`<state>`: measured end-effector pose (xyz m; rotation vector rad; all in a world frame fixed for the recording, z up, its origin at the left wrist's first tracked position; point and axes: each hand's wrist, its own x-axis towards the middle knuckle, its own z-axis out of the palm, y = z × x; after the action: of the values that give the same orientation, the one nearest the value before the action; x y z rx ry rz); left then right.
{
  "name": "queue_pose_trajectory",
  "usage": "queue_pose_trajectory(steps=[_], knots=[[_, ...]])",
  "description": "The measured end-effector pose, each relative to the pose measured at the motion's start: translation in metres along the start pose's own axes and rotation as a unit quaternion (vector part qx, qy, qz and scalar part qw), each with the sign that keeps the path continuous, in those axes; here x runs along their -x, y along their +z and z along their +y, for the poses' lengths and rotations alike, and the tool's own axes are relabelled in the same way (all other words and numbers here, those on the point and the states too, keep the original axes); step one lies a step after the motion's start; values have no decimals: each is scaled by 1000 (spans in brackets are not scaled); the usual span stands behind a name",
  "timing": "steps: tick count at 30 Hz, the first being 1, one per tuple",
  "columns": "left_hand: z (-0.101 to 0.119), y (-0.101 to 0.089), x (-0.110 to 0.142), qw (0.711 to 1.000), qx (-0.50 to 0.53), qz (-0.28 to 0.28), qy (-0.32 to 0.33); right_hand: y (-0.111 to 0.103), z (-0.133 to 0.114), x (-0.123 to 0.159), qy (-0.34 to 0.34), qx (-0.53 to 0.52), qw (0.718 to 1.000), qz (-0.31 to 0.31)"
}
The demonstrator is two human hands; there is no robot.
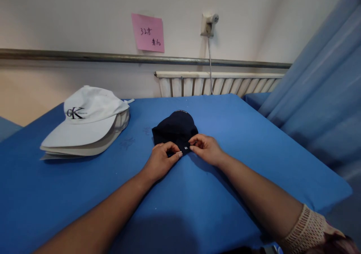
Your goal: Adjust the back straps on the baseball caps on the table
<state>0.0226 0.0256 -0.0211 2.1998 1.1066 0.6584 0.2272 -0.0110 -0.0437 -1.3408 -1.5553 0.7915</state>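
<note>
A dark navy or black cap (176, 126) lies on the blue-covered table in front of me, with small white lettering along its far edge. My left hand (165, 158) pinches the cap's near edge between thumb and fingers, where a small white sliver shows at the thumb tip. Just to the right, my right hand (207, 148) grips the same near edge with thumb and forefinger. Between the two hands a small pale mark shows on the dark cloth. The underside of the cap is hidden.
At the left stands a stack of light caps (90, 111), the top one white with black letters. Behind the blue table (225, 122) are a radiator (197, 85), a metal rail, a wall socket (208, 24) with a cord, and a pink note (148, 32). A blue curtain (318, 66) hangs at right.
</note>
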Motion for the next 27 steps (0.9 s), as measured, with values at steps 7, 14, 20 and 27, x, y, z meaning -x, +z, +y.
queue_pose_trajectory(steps=[7,14,20,27], knots=[[2,3,5,998,-44,48,7,11,-15,10,-49,87,992,-73],[5,4,9,998,-46,42,17,10,-13,8,-32,34,997,-60],[9,3,12,987,-124,48,92,11,-8,7,1,-17,998,-55],[19,-1,12,966,-197,59,160,13,-7,7,1,-38,998,-42]])
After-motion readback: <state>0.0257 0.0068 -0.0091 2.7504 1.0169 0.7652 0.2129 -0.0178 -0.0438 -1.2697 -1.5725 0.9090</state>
